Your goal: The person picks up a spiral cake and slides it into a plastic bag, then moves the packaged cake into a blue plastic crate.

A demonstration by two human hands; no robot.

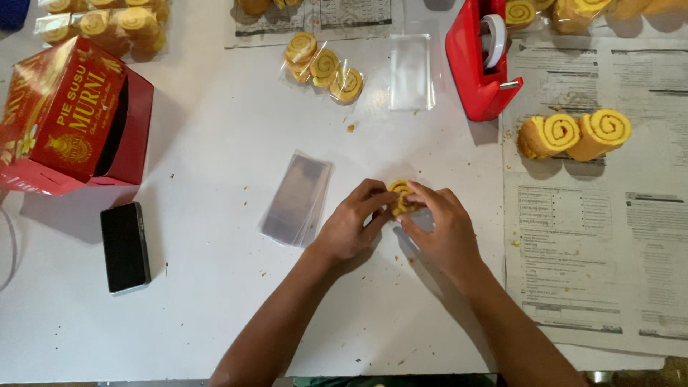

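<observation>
Both hands meet at the middle of the white table [215,308]. Our left hand [351,229] and our right hand [444,233] pinch one yellow spiral roll slice [400,197] between their fingertips; a clear wrapper seems to lie under the right fingers, though we cannot tell whether the slice is already inside it.

Just left of the left hand lies a stack of empty clear sleeves [295,199]. Farther left rest a black phone [125,247] and an open red carton [68,118]. Beyond the hands we find three bagged slices [324,66] and, beside them, one flat empty sleeve [412,72]. Beyond the right hand stands a red tape dispenser [481,61]. To the right of that hand, two uncut roll pieces [573,134] sit on printed paper sheets [595,236]. More bagged slices [107,25] crowd the far left corner.

We judge the work as partly done: several slices are bagged, one is in hand, and the two roll pieces and the sleeve stack remain unused.
</observation>
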